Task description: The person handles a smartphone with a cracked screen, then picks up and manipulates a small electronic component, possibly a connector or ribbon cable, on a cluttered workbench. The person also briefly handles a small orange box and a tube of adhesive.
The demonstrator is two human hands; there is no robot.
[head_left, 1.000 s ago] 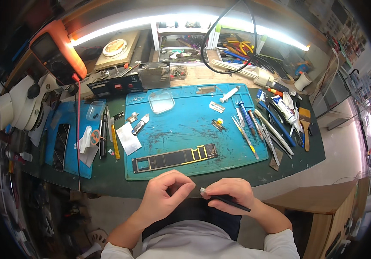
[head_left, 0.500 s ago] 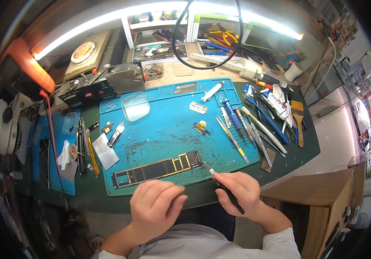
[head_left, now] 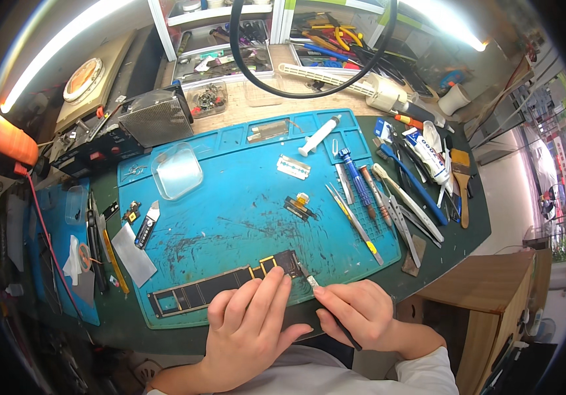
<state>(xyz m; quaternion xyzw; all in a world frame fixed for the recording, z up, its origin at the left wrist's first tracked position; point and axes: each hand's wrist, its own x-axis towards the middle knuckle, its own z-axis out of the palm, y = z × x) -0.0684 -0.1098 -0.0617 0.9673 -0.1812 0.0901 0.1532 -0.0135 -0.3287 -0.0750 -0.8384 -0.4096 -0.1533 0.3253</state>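
Note:
A long dark circuit board (head_left: 197,295) with yellow-edged parts lies flat on a blue work mat (head_left: 217,187), near its front edge. My left hand (head_left: 250,329) is open, its fingers stretched over the board's near edge and the thumb apart. Whether the fingertips press on the board I cannot tell. My right hand (head_left: 358,313) is closed around a slim craft knife (head_left: 312,282) with a black handle and a silver collar. The knife's tip points at the board's right end, touching it or very close. A small dark part with an orange piece (head_left: 300,206) lies beyond the board.
Tweezers (head_left: 355,227), screwdrivers (head_left: 358,181), brushes and a white tube (head_left: 426,155) crowd the right side. A razor blade (head_left: 294,166), syringe (head_left: 320,136) and clear plastic dish (head_left: 177,171) lie farther back. A utility knife (head_left: 147,225) is at left. A black cable loop (head_left: 316,94) hangs above.
My left hand has uncurled and reached its fingers over the board. The knife tip in my right hand has come to the board's right end. The whole view has shifted.

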